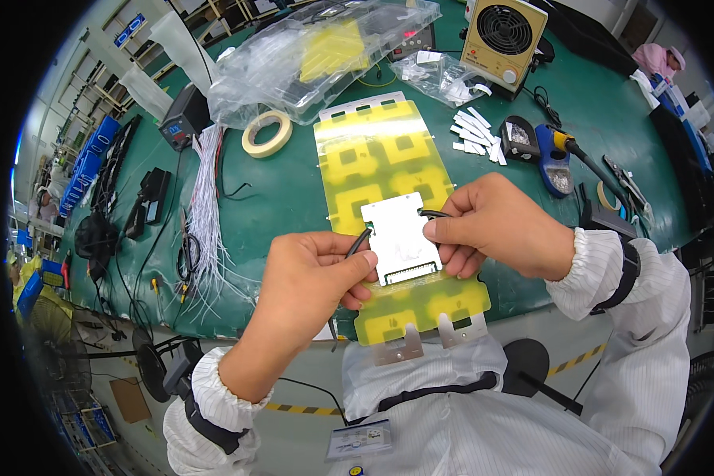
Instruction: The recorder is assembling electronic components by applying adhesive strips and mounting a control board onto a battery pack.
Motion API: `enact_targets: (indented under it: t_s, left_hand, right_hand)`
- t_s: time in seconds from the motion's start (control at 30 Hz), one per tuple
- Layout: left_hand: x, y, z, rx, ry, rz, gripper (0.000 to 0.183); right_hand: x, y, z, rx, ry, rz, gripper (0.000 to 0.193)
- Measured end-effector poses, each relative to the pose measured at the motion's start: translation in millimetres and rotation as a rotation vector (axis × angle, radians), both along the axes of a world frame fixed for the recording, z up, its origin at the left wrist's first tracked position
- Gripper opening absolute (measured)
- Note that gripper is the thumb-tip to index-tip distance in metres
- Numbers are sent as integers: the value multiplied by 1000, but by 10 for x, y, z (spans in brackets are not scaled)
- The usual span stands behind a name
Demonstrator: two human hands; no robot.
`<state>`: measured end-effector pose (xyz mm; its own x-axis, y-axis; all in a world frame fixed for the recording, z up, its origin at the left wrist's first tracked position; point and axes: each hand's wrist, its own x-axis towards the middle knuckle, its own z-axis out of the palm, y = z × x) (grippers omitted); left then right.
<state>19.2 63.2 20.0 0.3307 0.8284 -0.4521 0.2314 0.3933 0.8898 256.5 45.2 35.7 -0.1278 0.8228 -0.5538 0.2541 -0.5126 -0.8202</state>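
Observation:
A flat white module [405, 242] with a row of pins along its near edge is held between my two hands. Fingers and thumb of my left hand [309, 274] close on its left edge, by a black cable [360, 240] there. From the right, my right hand [504, 226] pinches the module's other edge, where a second black cable [432, 213] comes out. Beneath them lies a long yellow film-covered panel [349, 170] with square cut-outs and metal tabs, reaching past the table's near edge. Some of my fingertips are hidden behind the module.
A masking tape roll [266, 133] and a bundle of white wires [204, 198] lie left. Behind are a clear plastic tray [278, 71] and an ionizing fan [506, 36]. White strips [474, 131], a soldering iron stand [554, 163] and tweezers [623, 178] sit right on the green table mat [285, 194].

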Motion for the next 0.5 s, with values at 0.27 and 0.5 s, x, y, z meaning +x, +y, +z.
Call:
enact_targets:
  t_s: [0.27, 0.5]
  left_hand:
    - [10, -4, 5, -6, 7, 2, 23]
    - [0, -26, 8, -8, 9, 3, 23]
  right_hand:
    - [20, 2, -22, 0, -2, 15, 27]
    - [12, -2, -22, -14, 16, 10, 27]
